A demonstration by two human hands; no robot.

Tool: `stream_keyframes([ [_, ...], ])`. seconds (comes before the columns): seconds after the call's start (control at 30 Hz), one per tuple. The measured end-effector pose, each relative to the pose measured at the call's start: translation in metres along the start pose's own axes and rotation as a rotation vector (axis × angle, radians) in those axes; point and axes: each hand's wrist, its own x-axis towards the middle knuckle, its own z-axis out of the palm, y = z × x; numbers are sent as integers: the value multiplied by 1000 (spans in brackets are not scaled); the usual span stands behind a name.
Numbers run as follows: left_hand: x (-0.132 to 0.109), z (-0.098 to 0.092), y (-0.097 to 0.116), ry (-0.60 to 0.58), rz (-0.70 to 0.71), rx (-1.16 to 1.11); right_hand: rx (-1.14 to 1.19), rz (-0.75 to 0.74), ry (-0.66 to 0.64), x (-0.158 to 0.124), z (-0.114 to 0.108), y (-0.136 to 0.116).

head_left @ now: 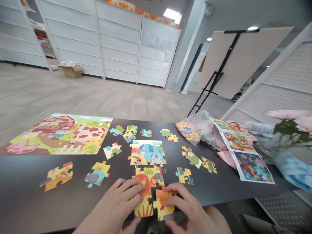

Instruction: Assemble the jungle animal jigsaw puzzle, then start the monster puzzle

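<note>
Pinching an orange puzzle piece (163, 203), right hand (184, 204) curls; left hand (117, 203) rests open.

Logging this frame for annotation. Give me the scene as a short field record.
left hand: fingers on lion section
right hand: on orange piece, beside lion section
above hands: elephant section
loose: jigsaw pieces, both sides
far left: farm puzzle, assembled
far side: plastic bag
right: printed leaflet
surface: dark table

jigsaw piece (163, 204): orange-yellow | table (26, 208): black | cloth (293, 170): light blue
</note>
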Motion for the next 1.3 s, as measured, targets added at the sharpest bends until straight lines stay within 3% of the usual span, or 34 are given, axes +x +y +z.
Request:
stream_keyframes([
  [0.23, -1, 7, -6, 10, 60, 64, 50, -153, -19, 16, 10, 1],
  [0.93, -3, 4, -8, -5, 108, 106, 74, -206, -33, 16, 6, 12],
  [1.3, -7, 18, -15, 148, 120, 93, 149, -239, 24, 14, 11, 20],
])
